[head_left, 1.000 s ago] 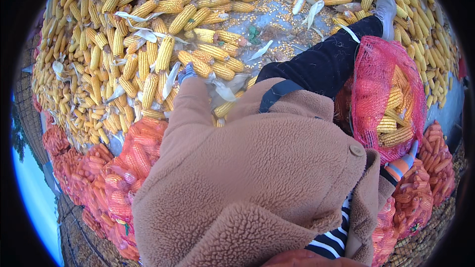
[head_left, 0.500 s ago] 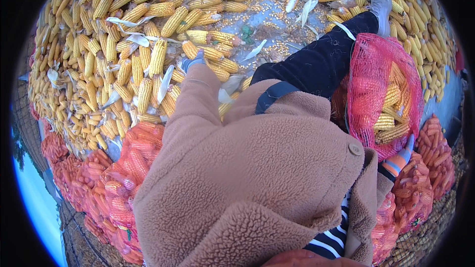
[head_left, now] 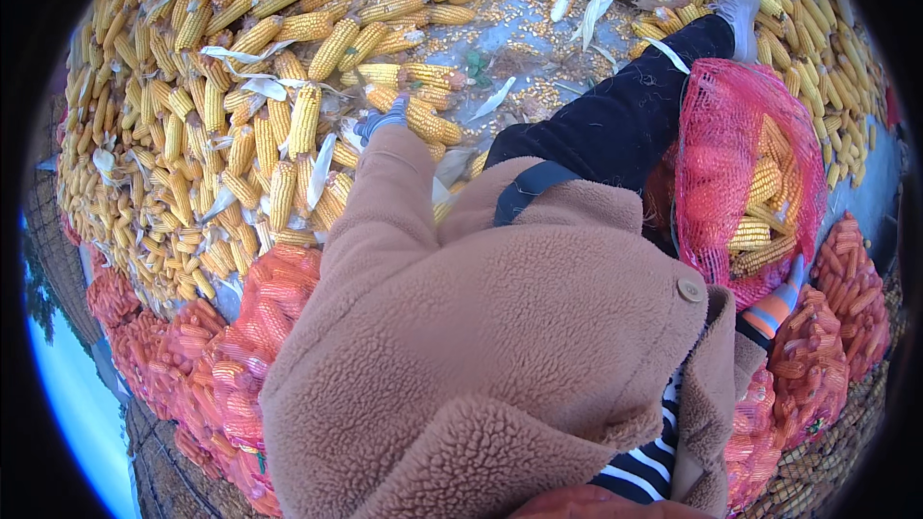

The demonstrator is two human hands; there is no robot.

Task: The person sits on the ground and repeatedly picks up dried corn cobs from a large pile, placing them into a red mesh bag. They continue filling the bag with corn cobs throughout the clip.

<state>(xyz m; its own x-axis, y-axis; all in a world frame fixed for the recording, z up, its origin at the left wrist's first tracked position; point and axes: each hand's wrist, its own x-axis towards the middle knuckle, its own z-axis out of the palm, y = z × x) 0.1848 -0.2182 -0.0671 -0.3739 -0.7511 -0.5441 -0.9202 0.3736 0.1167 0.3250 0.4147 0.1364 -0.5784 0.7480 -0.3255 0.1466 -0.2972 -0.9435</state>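
Note:
My left hand (head_left: 384, 119), in a grey-blue striped glove, is low among the corn cobs at centre-left. It closes round a yellow corn cob (head_left: 381, 96), whose end shows between thumb and fingers; my sleeve hides part of the grip. At the right, my right hand (head_left: 777, 306), in an orange and blue striped glove, grips the lower rim of a pink-red mesh bag (head_left: 707, 115). That bag lies with its mouth open beside my leg, and several cobs (head_left: 766, 183) show inside it.
Loose corn cobs (head_left: 173, 135) cover the ground on the left and far side. Scattered kernels and husks (head_left: 495, 96) lie on the grey ground at centre. Filled red mesh bags (head_left: 207, 356) stand at lower left, with more (head_left: 817, 356) at lower right. My dark-trousered leg (head_left: 615, 115) stretches toward the far right.
My left hand has shifted slightly to the right, and the cob in it has moved along. My right hand stays on the mesh bag's rim.

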